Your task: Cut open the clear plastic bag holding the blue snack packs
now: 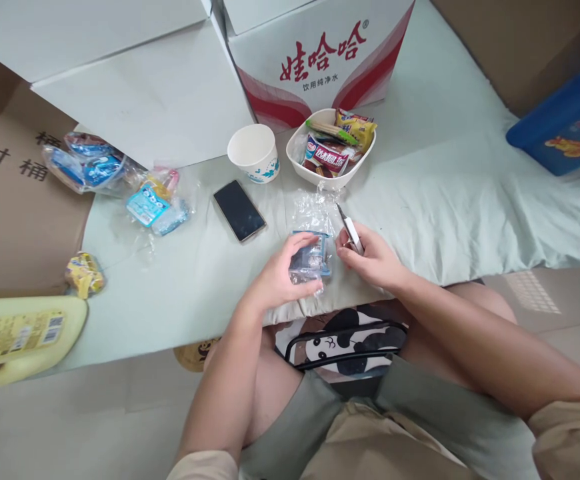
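My left hand (289, 270) curves round a clear and blue plastic packet (313, 256), with the fingers at its upper edge and the thumb at its lower edge. The packet lies close to the front edge of the cloth-covered table. Just right of it, my right hand (370, 259) is closed round a utility knife (353, 235) with a pale handle. Its dark, narrow blade points up and away from me. Crinkled clear wrapping (315, 208) is spread beyond the packet. What the packet contains is hard to make out.
A phone (240, 210), paper cup (254, 155) and white bowl (331, 180) of wrapped snacks stand beyond my hands. To the left are bagged packets (156, 200), a yellow wrapper (85, 273) and a yellow jug (25, 333). White cartons (315, 67) line the back; a blue container (560, 120) is right.
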Demonstrator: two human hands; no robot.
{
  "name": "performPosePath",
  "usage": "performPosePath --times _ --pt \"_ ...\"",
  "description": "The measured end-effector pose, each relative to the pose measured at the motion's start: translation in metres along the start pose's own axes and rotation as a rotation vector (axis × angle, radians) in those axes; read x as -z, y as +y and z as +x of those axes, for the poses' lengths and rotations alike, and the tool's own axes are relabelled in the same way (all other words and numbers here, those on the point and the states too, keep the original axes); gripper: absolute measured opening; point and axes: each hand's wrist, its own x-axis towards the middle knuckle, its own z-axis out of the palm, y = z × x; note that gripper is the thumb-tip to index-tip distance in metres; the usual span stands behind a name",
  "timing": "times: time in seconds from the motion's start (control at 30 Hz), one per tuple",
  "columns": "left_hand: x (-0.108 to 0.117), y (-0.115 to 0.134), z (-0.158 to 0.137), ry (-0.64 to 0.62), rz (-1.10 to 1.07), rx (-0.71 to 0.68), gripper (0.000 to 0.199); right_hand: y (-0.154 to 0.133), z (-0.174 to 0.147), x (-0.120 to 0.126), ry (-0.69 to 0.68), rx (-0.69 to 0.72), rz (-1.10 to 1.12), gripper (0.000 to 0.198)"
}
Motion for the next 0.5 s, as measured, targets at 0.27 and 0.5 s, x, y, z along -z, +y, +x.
performPosePath --times 0.27,0.5 --pt "-0.028 -0.003 0.023 0.385 -0.163 0.143 0.029 0.004 -0.006 -0.019 -0.177 0.216 -0.114 0.027" --pt "-0.019 -0.006 0.020 0.370 -0.182 0.034 0.044 -0.002 -0.005 -0.023 0.085 -0.007 -0.129 0.015"
